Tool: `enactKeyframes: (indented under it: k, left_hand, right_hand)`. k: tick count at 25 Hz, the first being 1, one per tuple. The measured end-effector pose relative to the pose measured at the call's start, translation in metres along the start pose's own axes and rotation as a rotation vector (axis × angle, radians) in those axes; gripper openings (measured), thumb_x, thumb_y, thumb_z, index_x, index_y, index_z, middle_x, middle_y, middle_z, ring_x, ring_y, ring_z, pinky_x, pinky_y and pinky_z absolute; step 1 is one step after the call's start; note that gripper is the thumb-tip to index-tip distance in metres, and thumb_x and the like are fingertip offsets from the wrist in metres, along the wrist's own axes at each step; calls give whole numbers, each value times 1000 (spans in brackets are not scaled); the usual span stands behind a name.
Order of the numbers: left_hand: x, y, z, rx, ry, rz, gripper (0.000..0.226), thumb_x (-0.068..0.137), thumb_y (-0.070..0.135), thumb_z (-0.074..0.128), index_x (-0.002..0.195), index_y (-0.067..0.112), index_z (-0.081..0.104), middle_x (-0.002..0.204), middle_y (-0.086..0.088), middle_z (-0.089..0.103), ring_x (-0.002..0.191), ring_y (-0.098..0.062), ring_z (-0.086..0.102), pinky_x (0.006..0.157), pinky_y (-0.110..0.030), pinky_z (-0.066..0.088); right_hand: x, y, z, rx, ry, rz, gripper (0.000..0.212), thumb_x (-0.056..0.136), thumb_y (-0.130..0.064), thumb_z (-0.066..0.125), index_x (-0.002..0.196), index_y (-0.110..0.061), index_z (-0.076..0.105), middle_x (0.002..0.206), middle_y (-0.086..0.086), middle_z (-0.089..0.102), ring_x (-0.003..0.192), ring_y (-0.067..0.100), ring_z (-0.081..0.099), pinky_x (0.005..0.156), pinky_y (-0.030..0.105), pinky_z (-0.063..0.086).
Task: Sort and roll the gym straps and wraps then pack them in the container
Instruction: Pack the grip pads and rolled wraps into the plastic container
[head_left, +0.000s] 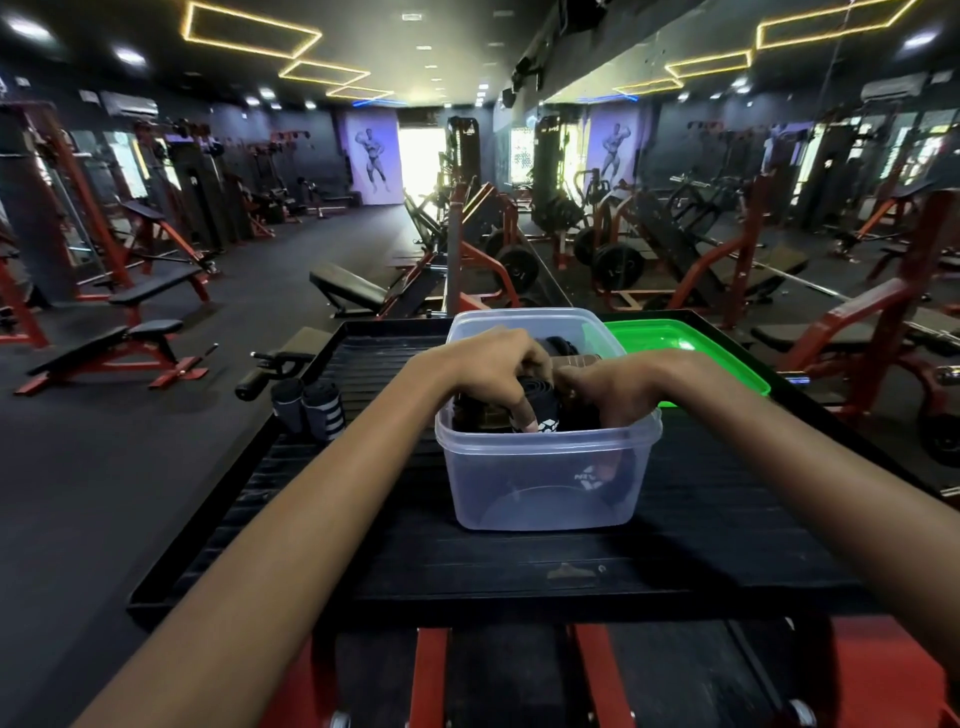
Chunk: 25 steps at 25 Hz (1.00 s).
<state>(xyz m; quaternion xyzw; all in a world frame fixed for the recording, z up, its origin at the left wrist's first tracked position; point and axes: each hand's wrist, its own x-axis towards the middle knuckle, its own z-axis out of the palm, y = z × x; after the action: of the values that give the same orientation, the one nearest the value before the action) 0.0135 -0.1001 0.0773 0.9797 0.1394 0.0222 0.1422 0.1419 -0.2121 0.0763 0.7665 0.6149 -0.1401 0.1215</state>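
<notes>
Clear plastic container: stands at the middle of the black ribbed platform, lid off.
Green lid: lies flat toward the platform's far right corner, just behind the container.
Contents: several dark rolled straps already sit inside, filling the container close to its rim.
Left hand: reaches in over the rim, fingers curled down onto a black roll, which it appears to press or grip.
Right hand: also inside, fingers bent downward among the rolls; whether it grips one or only pushes, I cannot tell.
Grey striped wraps: two rolled pieces stand together at the platform's left edge, well apart from the container.
Progress: judged late. Most pieces look rolled and packed.
Remaining: seat the current roll, add the two grey wraps, and probably fit the lid.
</notes>
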Motion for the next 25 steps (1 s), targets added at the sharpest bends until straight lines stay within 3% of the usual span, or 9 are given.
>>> enactKeyframes:
  k: [3, 5, 8, 10, 14, 17, 20, 23, 25]
  left_hand:
    - [-1, -4, 3, -7, 10, 7, 49, 68, 28, 86, 111, 19, 64, 102, 1, 63, 89, -16, 56, 74, -27, 45]
    - [-2, -8, 4, -28, 17, 4, 52, 67, 30, 86, 114, 20, 64, 104, 2, 62, 91, -15, 56, 76, -27, 45]
    - [-5, -10, 6, -54, 46, -1, 52, 68, 28, 85, 114, 18, 63, 94, 7, 61, 81, -7, 54, 68, -20, 42]
    - [-7, -9, 9, -73, 84, 0, 51, 69, 25, 85, 113, 14, 61, 91, 6, 59, 75, -4, 52, 61, -16, 40]
    - [-11, -14, 19, -176, 140, -21, 64, 66, 25, 88, 114, 10, 49, 109, -4, 58, 94, -18, 55, 77, -25, 47]
    - [-12, -16, 22, -214, 137, -74, 68, 65, 25, 89, 113, 11, 43, 104, -5, 56, 93, -19, 57, 82, -36, 49]
    - [-11, -15, 21, -345, 2, -122, 53, 72, 14, 83, 106, 12, 43, 94, -6, 62, 87, -20, 63, 72, -34, 54]
    - [-4, -12, 19, -349, -212, -130, 29, 86, 3, 66, 110, 4, 49, 100, -8, 65, 94, -22, 62, 67, -25, 51]
    - [-1, -8, 20, -274, -295, -149, 26, 91, 9, 57, 116, 4, 51, 105, -7, 63, 94, -18, 58, 70, -25, 48]
  right_hand:
    - [-2, -1, -3, 44, -31, -59, 87, 65, -31, 88, 135, -11, 40, 132, 2, 54, 124, 19, 49, 102, 33, 41]
    - [-3, 3, -5, 185, -51, -139, 69, 70, -24, 86, 125, -9, 48, 115, 2, 64, 104, 14, 58, 89, 32, 49]
    - [-4, 5, -10, 408, 113, -181, 54, 73, -27, 83, 110, -9, 49, 102, 11, 65, 88, 20, 60, 80, 41, 53]
    - [2, 5, -6, 468, 254, -211, 53, 72, -34, 82, 106, -10, 50, 97, 6, 62, 85, 20, 59, 79, 39, 53]
    - [12, 2, 9, 633, 306, -259, 67, 59, -43, 84, 108, -12, 50, 96, 8, 63, 79, 21, 61, 74, 47, 55]
    - [15, 9, 11, 612, 359, -287, 57, 68, -34, 84, 113, -16, 55, 94, 4, 66, 76, 14, 63, 68, 30, 55]
    - [9, 17, 1, 422, 496, -274, 38, 76, -29, 80, 108, -19, 63, 89, 2, 68, 77, 15, 63, 71, 29, 50]
    - [-3, 26, -6, 401, 483, -260, 31, 76, -29, 80, 103, -20, 66, 83, -2, 70, 73, 11, 66, 68, 27, 52]
    - [-8, 29, -6, 450, 452, -264, 29, 77, -24, 80, 102, -20, 65, 85, 1, 72, 73, 12, 68, 68, 30, 57]
